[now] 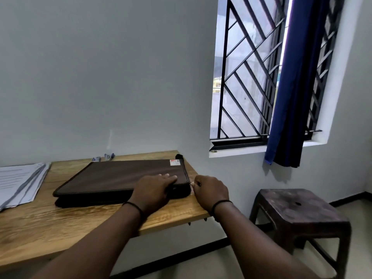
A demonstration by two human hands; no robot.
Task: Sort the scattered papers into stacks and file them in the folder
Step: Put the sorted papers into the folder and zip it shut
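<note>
Two hands work at the right end of a brown zippered folder (pixel 122 178), which we take as our landmark. The folder lies flat and closed on a wooden table (pixel 60 224), its long edge angled toward the wall, with a small red-and-white label (pixel 174 162) near its far right corner. We see the left hand (pixel 155 190) resting on the folder's near right corner, the fingers extended and flat across the cover while the thumb drops over the near edge. Just beside that same corner, off the folder's right edge, the right hand (pixel 209 191) has its fingers curled, and the fingertips pinch a small metallic zipper pull (pixel 190 183). Each wrist carries a thin black band.

Well to the left of the folder, at the table's left end, lies a stack of printed papers (pixel 20 183), their edges fanned slightly and apart from the folder. Behind the folder, against the wall, we note a few small blue and white items (pixel 108 156), too small to identify. To the right of the folder and lower, a dark plastic stool (pixel 298 212) stands on the floor. Above and to the right of the folder is a window with a black grille (pixel 245 73) and a blue curtain (pixel 291 87) hanging over its right part.
</note>
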